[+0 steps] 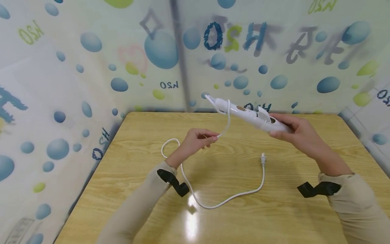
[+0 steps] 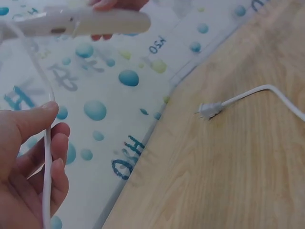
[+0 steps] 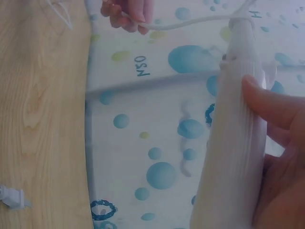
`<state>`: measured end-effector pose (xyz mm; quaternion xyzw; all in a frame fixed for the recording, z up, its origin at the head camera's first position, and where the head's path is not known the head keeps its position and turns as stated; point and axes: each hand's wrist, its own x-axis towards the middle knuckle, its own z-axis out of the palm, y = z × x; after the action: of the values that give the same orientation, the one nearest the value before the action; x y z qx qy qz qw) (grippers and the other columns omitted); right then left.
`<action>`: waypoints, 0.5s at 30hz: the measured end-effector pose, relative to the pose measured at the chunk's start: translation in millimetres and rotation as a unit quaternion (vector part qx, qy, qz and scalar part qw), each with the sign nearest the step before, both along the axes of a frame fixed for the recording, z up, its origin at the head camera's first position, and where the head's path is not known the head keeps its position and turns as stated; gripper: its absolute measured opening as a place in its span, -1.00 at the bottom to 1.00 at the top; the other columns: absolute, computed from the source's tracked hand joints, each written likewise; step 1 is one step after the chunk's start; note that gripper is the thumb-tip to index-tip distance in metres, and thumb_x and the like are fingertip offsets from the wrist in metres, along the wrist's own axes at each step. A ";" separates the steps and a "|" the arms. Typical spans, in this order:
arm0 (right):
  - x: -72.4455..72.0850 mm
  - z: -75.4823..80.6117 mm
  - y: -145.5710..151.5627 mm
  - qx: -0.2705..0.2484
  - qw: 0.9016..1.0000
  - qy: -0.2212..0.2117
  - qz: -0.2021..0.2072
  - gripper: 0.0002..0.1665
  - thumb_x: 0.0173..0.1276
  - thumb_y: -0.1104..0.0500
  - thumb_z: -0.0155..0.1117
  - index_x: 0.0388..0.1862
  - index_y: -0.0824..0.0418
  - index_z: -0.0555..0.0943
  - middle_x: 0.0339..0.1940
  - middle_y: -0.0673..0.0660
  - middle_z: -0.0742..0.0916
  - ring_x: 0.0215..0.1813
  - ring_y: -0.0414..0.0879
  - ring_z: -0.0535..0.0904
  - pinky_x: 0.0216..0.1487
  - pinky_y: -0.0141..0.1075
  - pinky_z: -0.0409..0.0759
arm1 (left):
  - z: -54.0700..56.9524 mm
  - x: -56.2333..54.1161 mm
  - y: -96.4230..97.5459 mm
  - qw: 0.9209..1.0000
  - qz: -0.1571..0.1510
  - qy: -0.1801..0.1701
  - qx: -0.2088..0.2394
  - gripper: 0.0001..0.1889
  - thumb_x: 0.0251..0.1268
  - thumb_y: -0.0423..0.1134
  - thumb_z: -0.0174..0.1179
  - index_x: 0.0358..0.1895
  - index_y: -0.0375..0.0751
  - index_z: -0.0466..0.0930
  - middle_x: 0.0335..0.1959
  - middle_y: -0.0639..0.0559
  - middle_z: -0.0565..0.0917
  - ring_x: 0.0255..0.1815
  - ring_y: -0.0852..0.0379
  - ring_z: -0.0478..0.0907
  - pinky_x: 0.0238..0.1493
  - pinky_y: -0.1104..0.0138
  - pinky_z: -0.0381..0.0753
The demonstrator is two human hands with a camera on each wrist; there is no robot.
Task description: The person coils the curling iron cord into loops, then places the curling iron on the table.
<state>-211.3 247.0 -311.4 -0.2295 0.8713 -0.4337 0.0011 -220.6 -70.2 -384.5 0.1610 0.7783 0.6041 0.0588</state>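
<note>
My right hand (image 1: 300, 134) grips a white curling iron (image 1: 250, 115) by its thick end, raised above the table. Its narrower cord end points up and to the left, and a small lever sticks up midway. In the right wrist view, my thumb lies along the ribbed body of the iron (image 3: 228, 143). To the left and lower, my left hand (image 1: 195, 142) pinches the white cord (image 1: 228, 122) between thumb and fingers. From there the cord crosses over the iron's narrow end. The rest of the cord curves across the tabletop to a two-prong plug (image 1: 263, 160).
The wood-grain table (image 1: 137, 210) is bounded at the back and left by a wall covering (image 1: 91, 84) printed with blue and green bubbles. The plug (image 2: 209, 110) lies on the table, its cord slack in a wide curve.
</note>
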 end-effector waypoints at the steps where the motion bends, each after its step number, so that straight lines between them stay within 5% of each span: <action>1: 0.8 0.5 1.4 -0.002 1.000 0.005 0.012 -0.39 0.27 0.23 0.25 0.31 0.18 0.36 0.14 0.23 0.48 -0.11 -0.23 0.42 -0.27 -0.52 0.43 | 0.8 -2.3 -2.0 1.000 0.001 -0.002 0.001 -0.77 0.20 -0.26 0.23 -0.11 -0.27 0.67 -0.38 -0.05 0.68 -0.55 0.14 0.51 -0.55 0.30 0.47; 8: 4.5 -0.6 12.6 -0.034 0.996 0.013 0.080 -0.39 0.24 0.37 0.22 0.29 0.22 0.38 0.03 -0.20 0.50 -0.15 -0.25 0.48 -0.29 -0.49 0.50 | 6.0 -17.3 -18.8 0.999 -0.003 -0.014 0.042 -0.76 0.22 -0.31 0.20 -0.08 -0.34 0.64 -0.50 0.05 0.65 -0.67 0.22 0.30 -0.59 0.40 0.29; 15: 6.5 -4.8 17.5 -0.058 0.989 -0.007 0.138 -0.33 0.16 0.49 0.23 0.24 0.07 0.46 0.00 -0.21 0.55 -0.20 -0.25 0.51 -0.36 -0.43 0.53 | 13.4 -28.1 -30.0 0.999 -0.039 -0.028 0.023 -0.78 0.26 -0.34 0.16 -0.13 -0.43 0.62 -0.51 0.00 0.62 -0.67 0.21 0.27 -0.57 0.41 0.28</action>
<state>-204.8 264.6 -316.2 -0.3440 0.8045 -0.4812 0.0537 -248.7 -100.2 -371.1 0.1750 0.7557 0.6231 0.1003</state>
